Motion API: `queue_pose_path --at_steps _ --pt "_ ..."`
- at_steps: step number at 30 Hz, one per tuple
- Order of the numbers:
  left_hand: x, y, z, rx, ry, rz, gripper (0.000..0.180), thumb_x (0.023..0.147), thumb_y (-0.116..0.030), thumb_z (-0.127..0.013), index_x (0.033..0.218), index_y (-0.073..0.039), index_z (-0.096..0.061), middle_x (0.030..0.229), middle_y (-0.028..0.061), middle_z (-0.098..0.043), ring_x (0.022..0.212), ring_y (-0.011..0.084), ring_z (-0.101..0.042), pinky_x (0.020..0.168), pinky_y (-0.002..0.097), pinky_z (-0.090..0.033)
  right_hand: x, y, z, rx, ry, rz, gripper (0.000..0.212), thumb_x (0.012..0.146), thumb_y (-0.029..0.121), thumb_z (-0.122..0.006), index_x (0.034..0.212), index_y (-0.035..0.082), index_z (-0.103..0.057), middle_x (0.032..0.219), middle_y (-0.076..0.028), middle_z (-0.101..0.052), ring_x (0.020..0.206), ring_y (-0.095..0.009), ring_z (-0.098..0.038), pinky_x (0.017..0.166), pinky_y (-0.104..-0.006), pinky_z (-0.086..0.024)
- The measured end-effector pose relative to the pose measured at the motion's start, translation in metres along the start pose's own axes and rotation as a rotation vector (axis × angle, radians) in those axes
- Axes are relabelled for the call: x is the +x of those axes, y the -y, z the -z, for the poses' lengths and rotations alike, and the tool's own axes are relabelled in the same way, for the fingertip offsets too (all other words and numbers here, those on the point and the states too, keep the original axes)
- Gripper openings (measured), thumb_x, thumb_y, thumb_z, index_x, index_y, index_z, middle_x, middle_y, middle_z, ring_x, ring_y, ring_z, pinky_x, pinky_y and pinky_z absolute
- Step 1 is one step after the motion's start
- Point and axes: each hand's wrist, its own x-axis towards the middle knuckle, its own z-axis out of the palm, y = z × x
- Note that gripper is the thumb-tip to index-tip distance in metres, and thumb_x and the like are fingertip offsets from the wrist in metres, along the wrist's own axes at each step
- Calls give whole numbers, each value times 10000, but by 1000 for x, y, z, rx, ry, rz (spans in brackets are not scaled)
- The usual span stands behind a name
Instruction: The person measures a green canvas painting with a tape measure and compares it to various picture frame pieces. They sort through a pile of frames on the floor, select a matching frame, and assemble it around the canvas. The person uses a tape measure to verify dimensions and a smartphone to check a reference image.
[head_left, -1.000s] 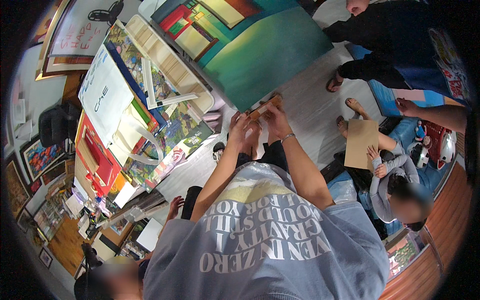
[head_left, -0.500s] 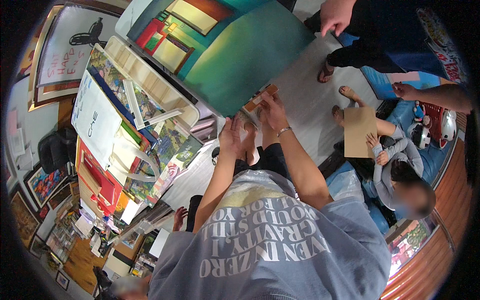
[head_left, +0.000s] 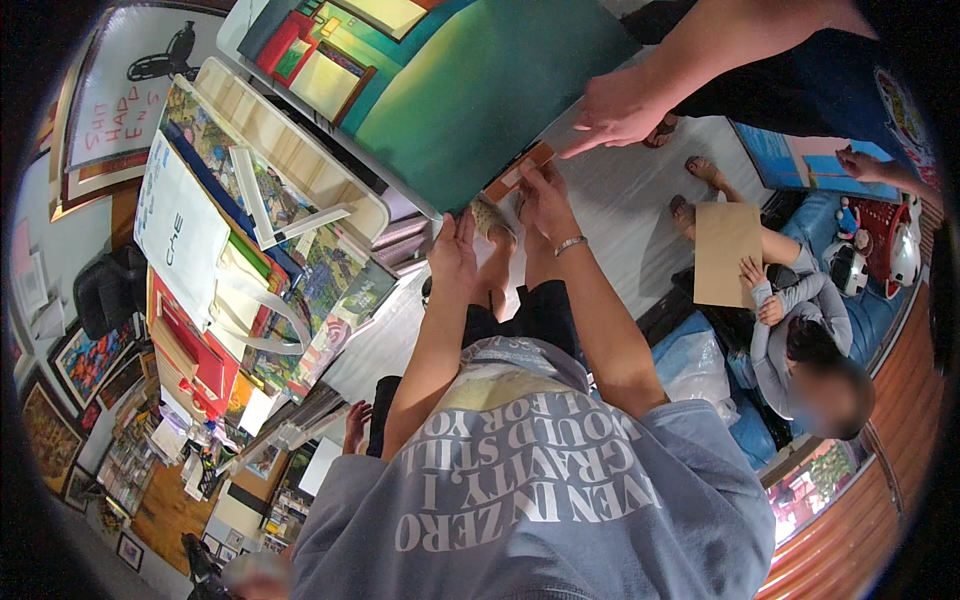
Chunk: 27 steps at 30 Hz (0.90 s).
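A large painting (head_left: 470, 110), green with a red-and-yellow room scene at its far left, lies in front of me. My right hand (head_left: 547, 205) grips a short orange-brown strip (head_left: 533, 160), which looks like a piece of frame moulding, against the painting's near edge. My left hand (head_left: 455, 255) is at the painting's near left corner, palm up, fingers stretched out. Whether those fingers bear on the corner I cannot tell. Another person's hand (head_left: 615, 112) reaches in from the right, its index finger pointing close to the strip.
Left of the painting stand a pale wooden board (head_left: 290, 140), a white L-shaped frame corner (head_left: 255, 205) and a white tote bag (head_left: 185, 235). A seated person at right holds a tan board (head_left: 727, 255) on a blue sofa (head_left: 815, 230).
The other person's hand has come down from the top right toward the strip. The painting appears slightly higher and further left in view. My hands keep nearly the same places.
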Motion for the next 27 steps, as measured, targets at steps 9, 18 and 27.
queue_pose_path --at_steps 9,18,27 --pt "7 -4 0 116 68 -36 356 991 -150 -521 1276 47 -438 1244 180 -572 1153 297 -589 1018 382 -491 -1 -1 -9 -18 20 71 446 883 180 -704 1271 100 -498 1140 -9 -580 1041 -128 -552 851 -296 -463" --pt "-23 -6 5 423 136 28 381 959 -223 -592 1263 -24 -478 1250 115 -603 1174 213 -580 981 334 -471 10 -3 5 -321 79 187 450 926 190 -649 1314 73 -452 1184 -43 -554 1047 -171 -551 883 -309 -452" --pt "-64 -7 39 675 289 180 296 851 -247 -708 1036 -43 -601 885 26 -626 720 76 -541 623 216 -431 -9 3 20 -23 9 -80 431 916 178 -670 1295 140 -468 1209 -5 -565 1117 -181 -537 947 -389 -440"
